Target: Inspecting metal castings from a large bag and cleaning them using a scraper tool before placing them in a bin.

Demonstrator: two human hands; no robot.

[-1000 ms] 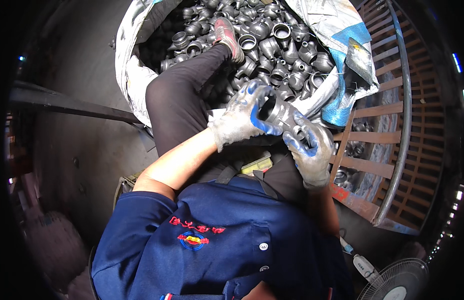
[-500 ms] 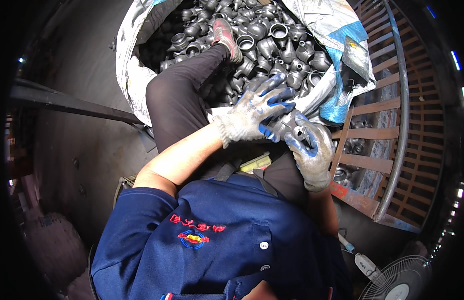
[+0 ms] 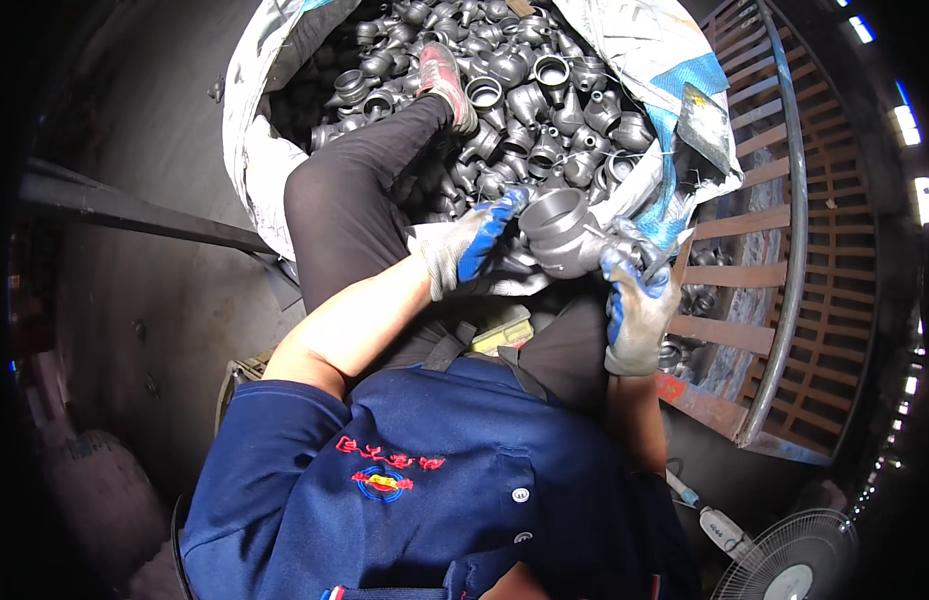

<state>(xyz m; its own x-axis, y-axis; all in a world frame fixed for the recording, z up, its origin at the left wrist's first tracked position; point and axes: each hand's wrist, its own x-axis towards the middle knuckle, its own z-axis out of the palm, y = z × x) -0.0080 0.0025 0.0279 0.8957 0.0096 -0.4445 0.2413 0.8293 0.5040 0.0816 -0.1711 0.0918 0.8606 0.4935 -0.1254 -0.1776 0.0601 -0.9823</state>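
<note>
A white woven sack (image 3: 260, 190) with blue patches stands open in front of the person, heaped with dark gray metal pipe fittings (image 3: 530, 105), many with one wide mouth and a narrow neck. To its right is a brown slatted metal rack (image 3: 735, 276) with a gray tube rail, more metal pieces showing between the slats. The person wears a navy shirt (image 3: 435, 480) and dark trousers (image 3: 335, 195); one leg reaches into the sack. At lower right sits a round fan (image 3: 788, 565), a white power strip (image 3: 727, 532) just beside it. A red-and-gray shoe (image 3: 443, 85) rests on the heap.

The gloved right hand (image 3: 642, 305) has its grip closed around the narrow end of a reducer fitting (image 3: 563, 248), held above the lap at the sack's near edge, wide mouth upward. The gloved left hand (image 3: 475, 242) has its grip released, fingers spread beside that mouth; whether they touch it cannot be told.
</note>
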